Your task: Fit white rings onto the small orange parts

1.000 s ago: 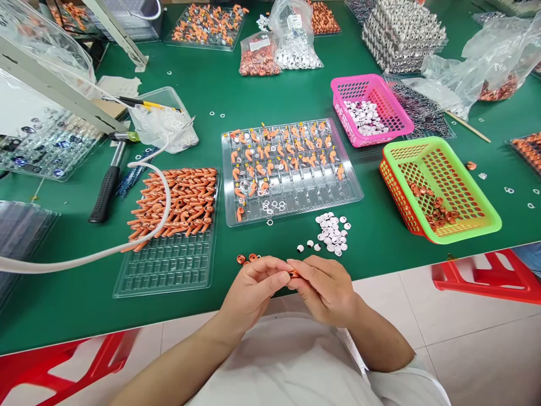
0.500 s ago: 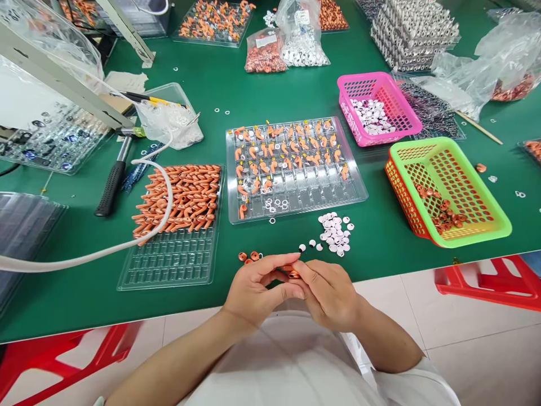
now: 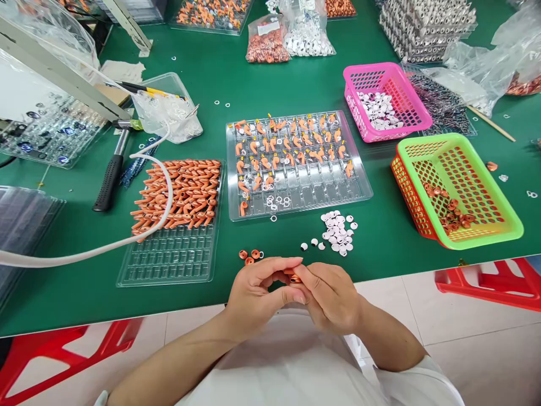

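Observation:
My left hand (image 3: pixel 256 293) and my right hand (image 3: pixel 332 296) meet at the table's near edge, both pinching a small copper-coloured part (image 3: pixel 295 277) between fingertips. Just beyond my left fingers lie three loose copper rings (image 3: pixel 249 255). A scatter of small white discs (image 3: pixel 336 232) lies ahead of my right hand. Further out sits a clear compartment tray (image 3: pixel 321 192) partly filled with orange bent pieces. To its left, a second clear tray (image 3: pixel 169 262) carries a heap of orange pieces (image 3: pixel 177 194).
A green-and-orange basket (image 3: pixel 486 225) with copper parts stands right; a pink basket (image 3: pixel 355 76) with white discs behind it. A hammer (image 3: pixel 107 177) and a white hose (image 3: pixel 84 254) lie left. Bags of parts and grey tubes line the back. Red stools show below the edge.
The view has shifted slightly, so the table contents sit a little higher and to the right. My hands stay together on the copper part, with only small finger movements.

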A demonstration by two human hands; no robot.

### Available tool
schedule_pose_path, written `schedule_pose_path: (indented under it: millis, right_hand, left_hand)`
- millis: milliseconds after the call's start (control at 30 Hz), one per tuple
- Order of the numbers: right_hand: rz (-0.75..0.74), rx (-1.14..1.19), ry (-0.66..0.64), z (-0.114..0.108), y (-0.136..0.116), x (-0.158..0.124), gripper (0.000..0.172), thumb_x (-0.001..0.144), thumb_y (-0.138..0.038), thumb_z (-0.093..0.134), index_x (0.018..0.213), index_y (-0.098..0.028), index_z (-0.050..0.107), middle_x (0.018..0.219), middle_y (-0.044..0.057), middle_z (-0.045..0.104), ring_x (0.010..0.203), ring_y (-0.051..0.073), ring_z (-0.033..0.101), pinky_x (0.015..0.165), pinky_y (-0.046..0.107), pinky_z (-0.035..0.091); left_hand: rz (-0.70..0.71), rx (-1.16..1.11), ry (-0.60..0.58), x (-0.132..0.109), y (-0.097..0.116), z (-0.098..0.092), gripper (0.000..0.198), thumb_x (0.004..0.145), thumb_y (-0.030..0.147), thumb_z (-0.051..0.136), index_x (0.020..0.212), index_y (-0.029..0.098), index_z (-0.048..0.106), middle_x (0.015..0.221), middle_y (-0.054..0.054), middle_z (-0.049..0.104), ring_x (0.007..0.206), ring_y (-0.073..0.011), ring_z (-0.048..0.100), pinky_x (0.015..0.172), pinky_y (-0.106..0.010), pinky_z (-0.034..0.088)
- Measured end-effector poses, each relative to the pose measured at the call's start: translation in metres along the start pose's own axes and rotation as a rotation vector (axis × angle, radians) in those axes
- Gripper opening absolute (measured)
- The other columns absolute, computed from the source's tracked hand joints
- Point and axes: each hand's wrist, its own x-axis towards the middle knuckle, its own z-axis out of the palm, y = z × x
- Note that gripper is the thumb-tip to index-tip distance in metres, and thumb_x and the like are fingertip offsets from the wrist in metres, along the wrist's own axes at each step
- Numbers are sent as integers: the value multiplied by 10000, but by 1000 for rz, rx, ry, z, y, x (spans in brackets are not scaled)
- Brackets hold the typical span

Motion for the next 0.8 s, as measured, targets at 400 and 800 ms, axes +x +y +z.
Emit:
schedule_pose_path:
  millis: [400, 800]
  right_hand:
    - [-61, 11, 31, 1, 1, 4, 451, 907, -85, 516, 1352, -12, 512, 755, 98, 673, 702, 206, 647, 527, 304, 565]
    - [-49, 38, -20, 2, 10, 9, 396, 908, -76, 530, 1304, -46, 527, 783, 92, 671, 662, 180, 626, 504, 273, 539]
  left_hand:
    - [89, -24, -39, 1, -1, 0, 477, 631, 31, 874, 1021, 294, 797, 829, 13, 784, 727, -128, 729, 721, -194, 613]
    - [-79, -55, 20, 6, 2, -2, 363, 641, 141, 900, 980, 187, 782, 831, -33, 766, 748, -153, 717, 739, -254, 623]
